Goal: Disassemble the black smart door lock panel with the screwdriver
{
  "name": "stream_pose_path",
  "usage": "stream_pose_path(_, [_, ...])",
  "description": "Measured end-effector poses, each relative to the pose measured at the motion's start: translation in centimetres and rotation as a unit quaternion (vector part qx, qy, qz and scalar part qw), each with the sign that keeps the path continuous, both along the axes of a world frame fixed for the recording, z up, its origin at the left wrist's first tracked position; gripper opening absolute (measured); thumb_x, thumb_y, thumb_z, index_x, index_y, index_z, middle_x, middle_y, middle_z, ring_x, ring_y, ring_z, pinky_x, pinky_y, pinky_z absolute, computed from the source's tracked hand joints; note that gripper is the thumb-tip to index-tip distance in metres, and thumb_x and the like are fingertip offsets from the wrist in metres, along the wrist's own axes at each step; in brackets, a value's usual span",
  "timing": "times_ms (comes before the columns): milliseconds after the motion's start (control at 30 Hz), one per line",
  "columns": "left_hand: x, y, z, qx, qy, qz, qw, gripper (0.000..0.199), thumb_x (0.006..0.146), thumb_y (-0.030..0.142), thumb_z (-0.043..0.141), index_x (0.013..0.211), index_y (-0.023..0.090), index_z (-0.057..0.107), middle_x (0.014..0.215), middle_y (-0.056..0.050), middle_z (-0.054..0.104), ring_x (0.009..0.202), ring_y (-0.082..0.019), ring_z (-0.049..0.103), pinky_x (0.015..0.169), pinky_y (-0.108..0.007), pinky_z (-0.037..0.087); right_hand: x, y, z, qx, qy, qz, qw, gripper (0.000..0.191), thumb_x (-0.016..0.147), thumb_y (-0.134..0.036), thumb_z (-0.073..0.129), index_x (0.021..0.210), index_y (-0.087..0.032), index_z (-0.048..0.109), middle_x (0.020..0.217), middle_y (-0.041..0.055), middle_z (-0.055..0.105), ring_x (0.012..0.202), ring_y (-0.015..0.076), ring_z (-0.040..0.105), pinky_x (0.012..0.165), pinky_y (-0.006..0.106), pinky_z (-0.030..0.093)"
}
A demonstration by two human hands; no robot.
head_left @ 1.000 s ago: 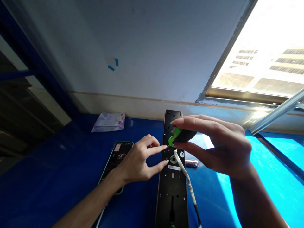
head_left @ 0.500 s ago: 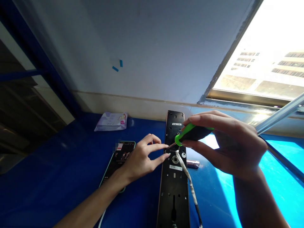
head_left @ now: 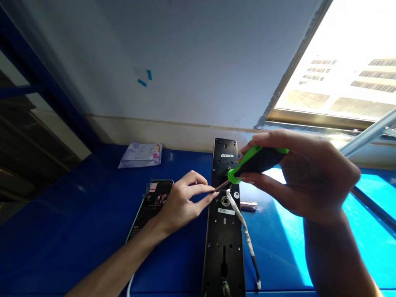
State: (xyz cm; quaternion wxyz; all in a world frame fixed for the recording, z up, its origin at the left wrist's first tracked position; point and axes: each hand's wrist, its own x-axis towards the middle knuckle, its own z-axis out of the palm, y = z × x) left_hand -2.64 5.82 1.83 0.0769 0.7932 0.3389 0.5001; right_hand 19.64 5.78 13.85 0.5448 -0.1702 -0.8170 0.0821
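Note:
My right hand (head_left: 318, 177) grips a screwdriver (head_left: 262, 160) by its green and black handle, with the shaft slanting down to the left. At the shaft's tip, the thumb and forefinger of my left hand (head_left: 185, 198) are pinched together; whatever lies between them is too small to make out. Both hands are over a long black panel (head_left: 224, 235), which looks like the back of a door lock, with screw holes, a square socket and white labels. A white-sleeved cable (head_left: 244, 227) comes out of the panel and hangs over its right side, ending in a small white connector.
A phone (head_left: 151, 208) with a lit screen lies left of the panel, partly under my left forearm. A lilac packet (head_left: 140, 155) rests near the wall. Right of the panel is a shiny wrapped roll (head_left: 249, 206). A bright window (head_left: 346, 70) is at the right.
My left thumb and forefinger have closed together at the screwdriver tip. My right hand and the screwdriver have drawn back slightly up and to the right. The whole view has shifted a little.

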Motion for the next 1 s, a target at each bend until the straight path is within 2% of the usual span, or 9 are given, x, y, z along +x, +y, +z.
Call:
stream_pose_path(133, [0.3,-0.2,-0.2,0.008,-0.006,0.000,1.000,0.003,0.089,0.016,0.081,0.091,0.018,0.081,0.086,-0.003,0.068,0.078,-0.014,0.067,0.070,-0.026,0.056,0.0,0.1,0.0,-0.029,0.008,-0.031,0.999,0.070,0.078,-0.019,0.090,0.138,-0.045,0.067,0.123,-0.0035,0.079,0.095,0.0250,0.078,0.071,0.043,0.069])
stream_pose_path(233, [0.5,-0.3,-0.1,0.006,-0.015,0.006,1.000,0.003,0.089,0.016,0.080,0.092,0.018,0.081,0.085,-0.003,0.069,0.078,-0.015,0.066,0.070,-0.026,0.056,0.0,0.2,0.1,-0.090,-0.009,0.011,0.996,0.069,0.084,-0.014,0.083,0.145,-0.041,0.062,0.136,-0.0008,0.074,0.113,0.0273,0.076,0.081,0.044,0.071])
stream_pose_path(300, [0.5,-0.3,0.0,0.004,-0.013,0.006,1.000,0.007,0.089,0.017,0.081,0.096,0.017,0.081,0.087,-0.004,0.069,0.080,-0.016,0.066,0.072,-0.028,0.057,0.2,0.3,0.0,-0.098,-0.032,0.021,0.995,0.067,0.087,-0.012,0.078,0.146,-0.038,0.061,0.137,0.0002,0.073,0.115,0.0263,0.075,0.087,0.044,0.070])
stream_pose_path(500, [0.2,-0.4,0.5,-0.001,0.023,-0.009,1.000,0.028,0.084,0.021,0.087,0.111,0.017,0.080,0.094,-0.004,0.066,0.084,-0.017,0.062,0.077,-0.031,0.057,-0.2,0.5,-0.4,-0.041,-0.037,0.015,0.998,0.068,0.085,-0.008,0.081,0.145,-0.034,0.063,0.132,-0.0008,0.076,0.107,0.0217,0.077,0.085,0.039,0.070])
stream_pose_path(733, [-0.2,-0.2,0.6,-0.015,0.034,-0.005,0.999,0.024,0.084,0.021,0.087,0.107,0.016,0.081,0.094,-0.004,0.064,0.086,-0.018,0.062,0.078,-0.031,0.056,-1.0,0.7,-0.5,0.011,-0.058,0.053,0.997,0.060,0.085,-0.005,0.082,0.141,-0.020,0.066,0.127,0.0040,0.078,0.099,0.0158,0.077,0.086,0.029,0.067])
stream_pose_path(800, [-0.2,-0.2,0.6,-0.032,0.043,-0.006,0.999,0.024,0.084,0.022,0.086,0.107,0.018,0.081,0.095,-0.004,0.065,0.088,-0.019,0.062,0.081,-0.033,0.056,-1.1,0.7,-0.3,0.028,-0.065,0.050,0.996,0.053,0.085,-0.008,0.084,0.135,-0.017,0.069,0.118,0.0054,0.079,0.094,0.0155,0.075,0.079,0.029,0.065])
stream_pose_path(867, [-0.3,-0.2,0.5,-0.056,0.048,-0.007,0.997,0.026,0.084,0.023,0.086,0.110,0.020,0.080,0.098,-0.003,0.065,0.091,-0.019,0.063,0.085,-0.034,0.057,-1.1,0.5,-0.2,0.042,-0.072,0.035,0.996,0.048,0.084,-0.017,0.087,0.130,-0.016,0.072,0.108,0.0058,0.077,0.088,0.0159,0.073,0.072,0.031,0.063])
stream_pose_path(933, [-0.3,-0.1,0.4,-0.088,0.049,-0.007,0.995,0.032,0.085,0.026,0.085,0.116,0.022,0.078,0.104,-0.004,0.066,0.098,-0.020,0.065,0.092,-0.036,0.057,-1.0,0.4,0.0,0.027,-0.079,0.019,0.996,0.046,0.091,-0.023,0.082,0.135,-0.017,0.070,0.112,0.0079,0.075,0.096,0.0192,0.072,0.078,0.034,0.063])
stream_pose_path(1000, [-0.4,-0.1,0.3,-0.134,0.046,-0.006,0.990,0.044,0.086,0.030,0.084,0.129,0.024,0.073,0.113,-0.005,0.065,0.103,-0.021,0.066,0.096,-0.037,0.057,-0.8,0.3,0.1,-0.020,-0.079,0.033,0.996,0.045,0.100,-0.017,0.066,0.144,-0.020,0.064,0.131,0.0105,0.072,0.114,0.0232,0.072,0.095,0.041,0.062])
